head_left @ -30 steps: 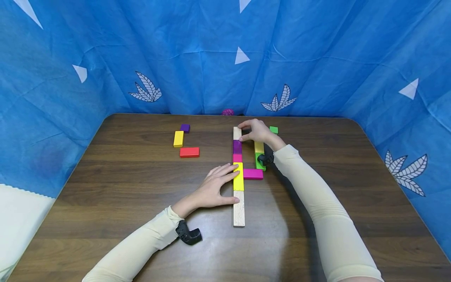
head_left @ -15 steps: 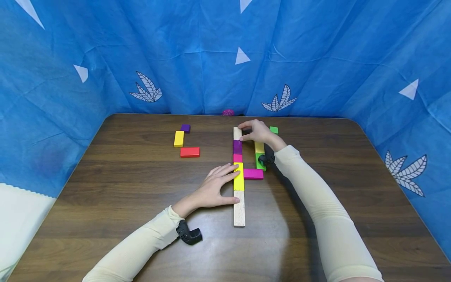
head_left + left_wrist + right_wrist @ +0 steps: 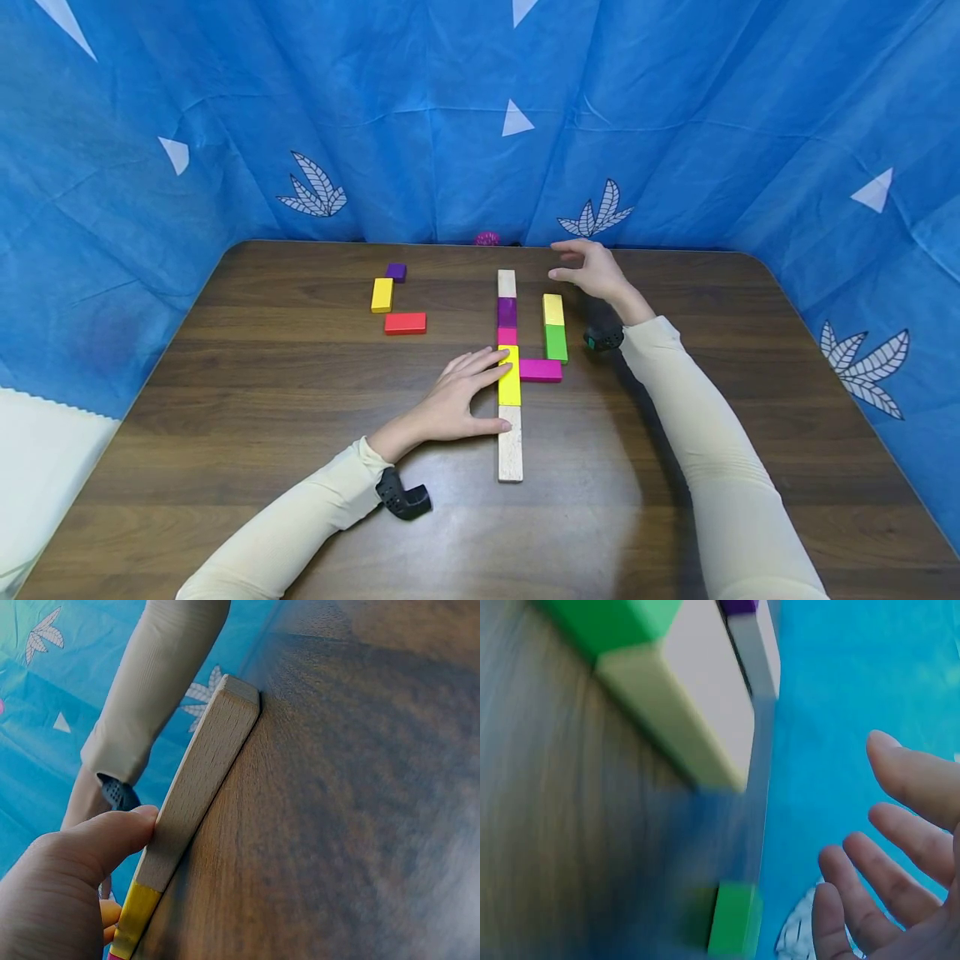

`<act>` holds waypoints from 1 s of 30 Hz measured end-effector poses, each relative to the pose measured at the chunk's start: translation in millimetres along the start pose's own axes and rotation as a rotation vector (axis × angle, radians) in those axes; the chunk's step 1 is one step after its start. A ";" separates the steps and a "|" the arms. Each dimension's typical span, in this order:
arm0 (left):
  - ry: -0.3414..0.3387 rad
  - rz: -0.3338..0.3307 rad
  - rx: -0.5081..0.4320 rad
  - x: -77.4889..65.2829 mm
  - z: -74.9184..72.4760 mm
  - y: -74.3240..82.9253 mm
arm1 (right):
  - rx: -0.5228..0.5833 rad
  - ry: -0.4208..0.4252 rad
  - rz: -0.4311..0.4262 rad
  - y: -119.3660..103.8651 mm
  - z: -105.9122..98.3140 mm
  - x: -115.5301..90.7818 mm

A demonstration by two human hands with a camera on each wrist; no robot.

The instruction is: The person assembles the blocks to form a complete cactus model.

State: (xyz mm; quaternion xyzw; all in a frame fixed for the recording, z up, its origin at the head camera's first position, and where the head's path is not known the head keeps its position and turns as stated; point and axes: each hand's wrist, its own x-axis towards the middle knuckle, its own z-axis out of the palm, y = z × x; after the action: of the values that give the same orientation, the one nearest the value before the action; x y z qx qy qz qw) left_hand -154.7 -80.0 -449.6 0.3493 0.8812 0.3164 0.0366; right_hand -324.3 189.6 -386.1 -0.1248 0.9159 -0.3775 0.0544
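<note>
A straight row of wooden blocks runs up the table: a plain block [image 3: 510, 458], a yellow block [image 3: 512, 392], a pink block [image 3: 507, 337], a purple block [image 3: 507, 312] and another plain block [image 3: 507, 283] at the far end. My left hand [image 3: 453, 404] rests with spread fingers on the yellow block, its thumb touching the near plain block. Beside the row's far end, my right hand [image 3: 598, 272] is raised, fingers relaxed, holding nothing. A magenta block [image 3: 540, 371] juts right from the yellow one, with a green block [image 3: 556, 342] and pale yellow block [image 3: 552, 309] beyond.
Left of the row lie a red block [image 3: 405, 323], an orange-yellow block [image 3: 382, 295] and a small dark purple block [image 3: 396, 272]. A small green block [image 3: 733, 919] shows in the right wrist view. A blue curtain [image 3: 420, 150] hangs behind the table.
My right hand has left the far plain block and moved right, now covering the small green block in the head view. The left hand and the row have stayed put.
</note>
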 end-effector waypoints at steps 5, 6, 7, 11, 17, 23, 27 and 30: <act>0.001 -0.007 0.002 -1.1 -0.4 0.5 | 0.020 0.053 0.082 18.5 -14.6 -7.1; 0.002 -0.007 0.003 -1.3 -0.3 0.3 | 0.020 0.055 0.094 22.4 -16.4 -8.2; 0.003 -0.006 0.005 -1.5 -0.4 0.3 | 0.020 0.056 0.106 26.3 -17.7 -9.2; 0.005 -0.005 0.001 -2.1 -0.2 0.3 | 0.022 0.048 0.162 40.9 -20.6 -11.8; 0.005 -0.005 0.004 -2.5 0.3 0.6 | 0.012 0.015 0.201 53.7 -20.7 -12.4; 0.006 -0.001 0.014 -1.6 1.1 -0.4 | 0.041 0.003 0.237 59.2 -18.7 -10.0; 0.013 0.006 0.015 -0.9 1.5 -1.0 | 0.051 0.015 0.237 60.5 -17.9 -9.1; 0.013 0.005 0.015 -0.5 1.1 -1.1 | 0.047 0.026 0.235 60.9 -17.3 -8.6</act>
State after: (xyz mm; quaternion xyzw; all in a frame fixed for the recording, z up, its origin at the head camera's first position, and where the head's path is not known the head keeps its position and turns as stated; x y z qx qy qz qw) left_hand -154.7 -80.3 -451.3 0.3497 0.8829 0.3121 0.0277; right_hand -330.8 245.3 -416.6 -0.0104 0.9157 -0.3917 0.0892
